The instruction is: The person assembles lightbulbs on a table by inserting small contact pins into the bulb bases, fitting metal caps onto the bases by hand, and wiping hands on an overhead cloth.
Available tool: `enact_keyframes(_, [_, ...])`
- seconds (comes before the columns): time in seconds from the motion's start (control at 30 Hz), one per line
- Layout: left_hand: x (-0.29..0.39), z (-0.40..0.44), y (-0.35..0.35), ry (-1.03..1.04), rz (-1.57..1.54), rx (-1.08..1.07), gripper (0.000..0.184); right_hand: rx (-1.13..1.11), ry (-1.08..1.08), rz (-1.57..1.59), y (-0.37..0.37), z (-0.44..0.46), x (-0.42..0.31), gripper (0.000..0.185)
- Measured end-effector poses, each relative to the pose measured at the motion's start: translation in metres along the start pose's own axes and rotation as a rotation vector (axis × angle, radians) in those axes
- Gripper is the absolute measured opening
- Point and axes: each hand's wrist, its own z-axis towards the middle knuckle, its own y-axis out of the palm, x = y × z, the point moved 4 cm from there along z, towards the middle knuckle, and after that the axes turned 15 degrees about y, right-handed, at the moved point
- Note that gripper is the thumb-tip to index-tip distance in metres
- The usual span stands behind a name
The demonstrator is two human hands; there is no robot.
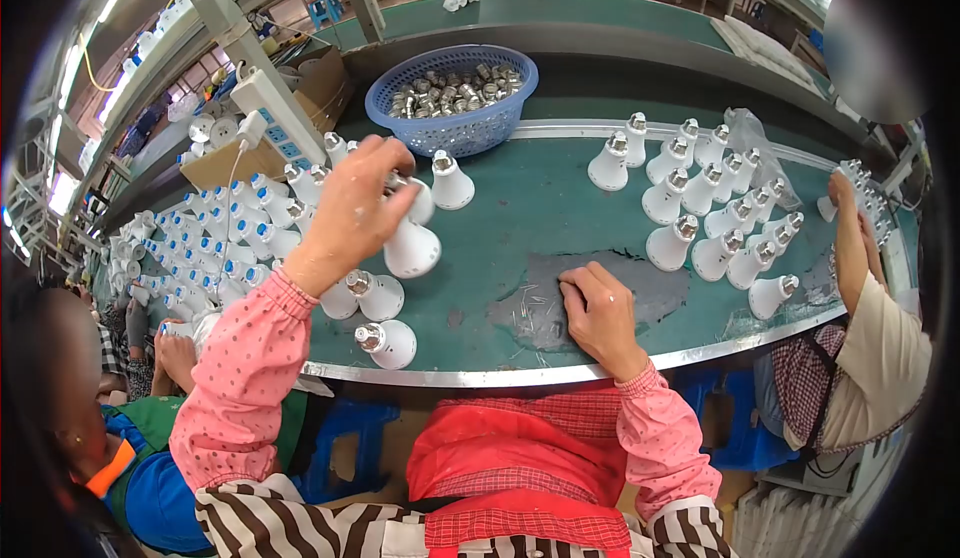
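My left hand (pixel 362 208) is closed around the top of a white LED bulb (pixel 412 250), which hangs with its wide end down; the fingers hide its cap. Another bulb shows just behind those fingertips. My right hand (pixel 603 316) rests on a dark grey patch (pixel 535 308) of the table, its fingers curled together. Thin metal pins (pixel 528 306) lie scattered beside it. Whatever the right fingertips hold, if anything, is hidden. Near my left forearm, a bulb (pixel 388 344) with a metal screw cap lies tilted. Another bulb (pixel 452 182) stands upright beyond my left hand.
A blue basket (pixel 455 138) of metal caps stands at the back. Many blue-tipped bulbs (pixel 230 228) fill the left side; a group of metal-capped bulbs (pixel 700 193) stands right. A power strip (pixel 270 118) is at back left. A co-worker's hand (pixel 842 193) reaches in at right.
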Motion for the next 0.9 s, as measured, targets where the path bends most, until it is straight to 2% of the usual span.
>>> enact_keyframes(0.1, [0.008,-0.011,0.035,0.021,-0.186,0.061,0.024,0.0,0.003,0.002,0.0,0.0,0.001,0.006])
enact_keyframes(0.17, [0.022,-0.024,0.061,0.051,-0.223,-0.025,0.027,0.001,-0.001,0.008,0.001,-0.001,0.001,0.006])
enact_keyframes(0.23, [0.033,-0.023,0.067,0.203,-0.129,-0.12,0.034,-0.002,-0.004,0.012,0.001,0.001,0.0,0.006])
enact_keyframes(0.33, [0.038,-0.012,0.044,0.232,-0.133,0.014,0.043,-0.01,0.006,0.011,0.0,0.0,0.0,0.006])
enact_keyframes(0.43, [0.005,-0.012,0.021,0.036,-0.099,0.043,0.051,-0.009,0.005,0.008,0.0,0.0,0.0,0.006])
enact_keyframes(0.5, [-0.041,-0.021,0.018,-0.11,-0.054,0.066,0.053,-0.008,0.001,0.01,0.0,0.0,0.0,0.006])
enact_keyframes(0.6, [-0.092,-0.025,0.033,-0.425,-0.187,-0.202,0.072,-0.006,-0.002,0.01,0.001,0.0,-0.001,0.006])
enact_keyframes(0.7, [-0.125,-0.014,0.067,-0.422,-0.42,-0.437,0.086,-0.006,0.004,0.011,0.0,0.0,0.0,0.005])
enact_keyframes(0.73, [-0.098,0.001,0.057,-0.571,-0.544,-0.504,0.091,-0.01,0.01,0.004,-0.002,0.002,0.0,0.005])
enact_keyframes(0.83, [-0.09,0.016,0.078,-0.557,-0.59,-0.655,0.092,-0.029,0.034,0.009,-0.001,0.001,0.0,0.005])
enact_keyframes(0.9, [-0.071,0.019,0.082,-0.525,-0.667,-0.676,0.091,-0.04,0.035,0.022,0.0,0.002,0.001,0.005])
